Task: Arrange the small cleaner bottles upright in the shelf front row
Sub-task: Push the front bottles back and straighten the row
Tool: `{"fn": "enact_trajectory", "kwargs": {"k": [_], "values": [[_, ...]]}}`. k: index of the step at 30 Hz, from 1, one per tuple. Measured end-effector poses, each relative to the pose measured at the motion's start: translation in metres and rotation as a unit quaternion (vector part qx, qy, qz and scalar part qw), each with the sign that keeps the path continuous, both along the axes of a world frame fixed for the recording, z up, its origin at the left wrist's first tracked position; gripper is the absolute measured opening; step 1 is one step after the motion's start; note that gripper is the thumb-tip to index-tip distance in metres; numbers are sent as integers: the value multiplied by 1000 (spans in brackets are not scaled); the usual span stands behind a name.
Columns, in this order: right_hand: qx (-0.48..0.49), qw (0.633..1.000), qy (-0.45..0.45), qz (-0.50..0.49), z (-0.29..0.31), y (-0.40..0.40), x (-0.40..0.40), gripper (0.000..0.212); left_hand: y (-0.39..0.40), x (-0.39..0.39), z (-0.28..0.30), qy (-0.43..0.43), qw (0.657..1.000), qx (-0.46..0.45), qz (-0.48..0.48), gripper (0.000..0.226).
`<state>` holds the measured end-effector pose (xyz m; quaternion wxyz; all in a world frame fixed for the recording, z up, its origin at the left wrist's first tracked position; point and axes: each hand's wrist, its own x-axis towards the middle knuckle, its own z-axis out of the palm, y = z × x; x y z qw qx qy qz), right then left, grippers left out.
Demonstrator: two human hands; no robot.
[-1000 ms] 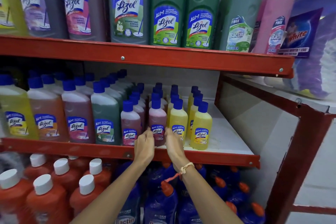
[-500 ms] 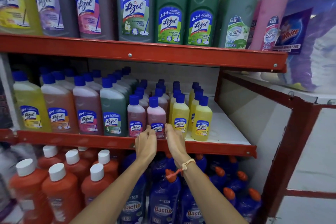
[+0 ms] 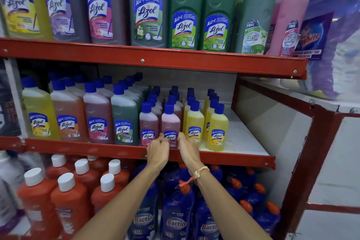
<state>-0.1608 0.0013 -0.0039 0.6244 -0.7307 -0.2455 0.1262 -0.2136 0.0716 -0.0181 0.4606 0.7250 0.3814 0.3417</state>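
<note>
At the shelf front row (image 3: 136, 152), we are gripping the pink small bottle (image 3: 170, 122) with both hands, left hand (image 3: 158, 150) and right hand (image 3: 188, 150), four upright already, nearly finishing.

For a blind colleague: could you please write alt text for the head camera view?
Two bare hands, left hand and right hand, flank the base of a small pink cleaner bottle standing upright in the front row of a red middle shelf. Small yellow bottles stand to its right, larger bottles to its left.
</note>
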Motion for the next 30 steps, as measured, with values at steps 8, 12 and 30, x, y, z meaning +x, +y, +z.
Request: {"fn": "enact_trajectory", "kwargs": {"k": [8,12,30], "values": [[5,1000,-7,28,-3,-5,-1,44,-6,-12,2,-4,1000,-10,4,38],[-3,1000,-29,-8,-4,-19,7,39,-22,-11,-4,11,999,30,15,40],[-20,999,34,4,-17,-13,73,36,-32,70,1,-105,979,-122,-123,63]]}}
